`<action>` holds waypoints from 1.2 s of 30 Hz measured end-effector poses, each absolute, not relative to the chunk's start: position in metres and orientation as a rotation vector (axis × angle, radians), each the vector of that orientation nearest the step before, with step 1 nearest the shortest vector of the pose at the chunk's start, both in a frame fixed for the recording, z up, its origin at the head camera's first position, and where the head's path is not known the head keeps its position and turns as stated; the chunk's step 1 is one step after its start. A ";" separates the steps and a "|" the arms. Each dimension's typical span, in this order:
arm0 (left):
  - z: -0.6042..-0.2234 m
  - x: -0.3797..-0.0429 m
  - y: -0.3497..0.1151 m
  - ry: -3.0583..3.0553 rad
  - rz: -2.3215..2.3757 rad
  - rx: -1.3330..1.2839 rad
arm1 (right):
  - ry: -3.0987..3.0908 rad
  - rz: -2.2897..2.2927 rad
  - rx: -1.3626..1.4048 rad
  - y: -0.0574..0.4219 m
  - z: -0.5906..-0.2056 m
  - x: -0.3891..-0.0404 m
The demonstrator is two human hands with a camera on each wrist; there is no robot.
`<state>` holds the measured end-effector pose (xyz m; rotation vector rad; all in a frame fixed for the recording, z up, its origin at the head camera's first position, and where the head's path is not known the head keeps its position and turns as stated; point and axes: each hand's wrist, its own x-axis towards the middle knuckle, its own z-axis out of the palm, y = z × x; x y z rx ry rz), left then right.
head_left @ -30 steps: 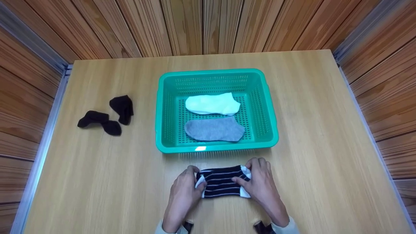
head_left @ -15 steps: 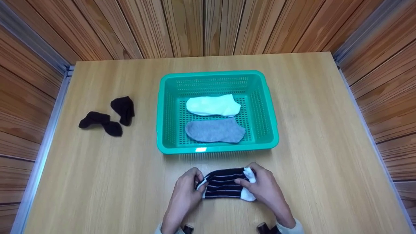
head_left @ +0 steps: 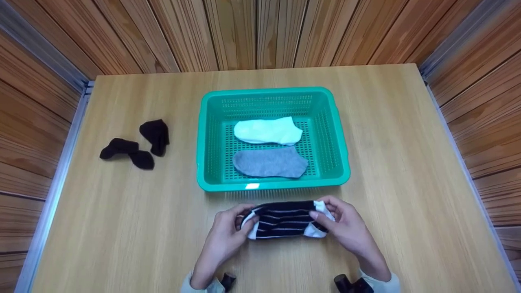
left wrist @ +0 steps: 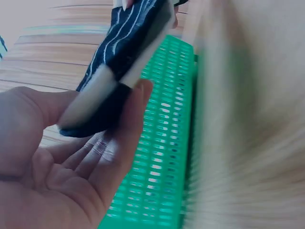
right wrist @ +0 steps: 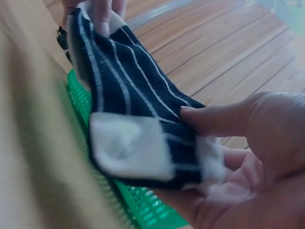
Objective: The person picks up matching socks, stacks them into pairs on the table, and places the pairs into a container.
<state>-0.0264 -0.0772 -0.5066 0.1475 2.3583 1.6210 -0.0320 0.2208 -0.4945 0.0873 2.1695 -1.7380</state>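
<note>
Stretched between both hands is a black sock (head_left: 285, 219) with thin white stripes and white ends, held just in front of the basket. The left hand (head_left: 226, 236) pinches its left end between thumb and fingers, and the left wrist view shows that white-and-black end (left wrist: 95, 105) in the grip. At the other end the right hand (head_left: 346, 226) holds the sock, thumb on top and fingers beneath. A white heel patch shows on the striped sock (right wrist: 133, 90) in the right wrist view. Both wrist views are partly blurred.
A green plastic basket (head_left: 342, 162) stands mid-table with a white sock (head_left: 266, 131) and a grey sock (head_left: 270, 162) lying flat inside. Two crumpled black socks, one upper (head_left: 155, 136) and one lower (head_left: 126, 152), lie on the table's left. Wood-panelled walls (head_left: 236, 32) surround the table.
Both hands have lifted the striped sock a little and moved it slightly toward the basket. They have spread slightly apart. The basket and other socks stay put.
</note>
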 end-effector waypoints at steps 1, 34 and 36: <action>-0.503 -0.028 -0.079 2.354 1.602 0.143 | 2.174 -1.739 0.090 0.220 -0.492 -0.033; -0.424 -0.108 -0.099 2.594 1.512 0.490 | 2.434 -1.712 -0.280 0.214 -0.429 -0.112; -0.417 -0.120 -0.098 2.587 1.511 0.525 | 2.461 -1.707 -0.294 0.216 -0.424 -0.122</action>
